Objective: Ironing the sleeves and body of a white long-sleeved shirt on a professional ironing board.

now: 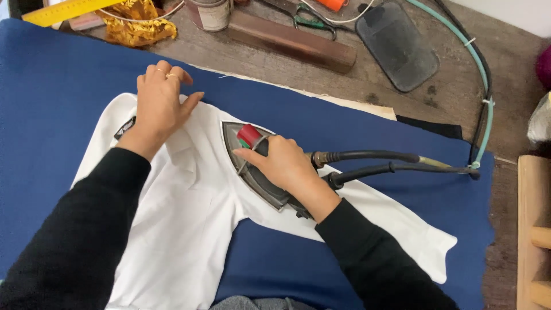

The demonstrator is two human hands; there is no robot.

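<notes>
Right, right hand (285, 163) has its fingers wrapped around the handle of the iron (258, 172), which sits flat on the white garment (183, 229) near the shoulder. Left hand (160, 103) lies flat, fingers spread, pressing the collar area; it grips nothing. Risks: the iron resting too long in one spot could scorch the white cloth; left fingertips are near the iron's nose, so a forward push might burn them; the hoses (379, 163) trailing off the back could snag or drag the sleeve into a crease. Garment lies on a blue cloth (51, 97) over a worn wooden surface (413, 106). At the back edge: yellow ruler (72, 10), tin can (211, 14), wooden block (293, 41), scissors (307, 20), dark pad (397, 45).
</notes>
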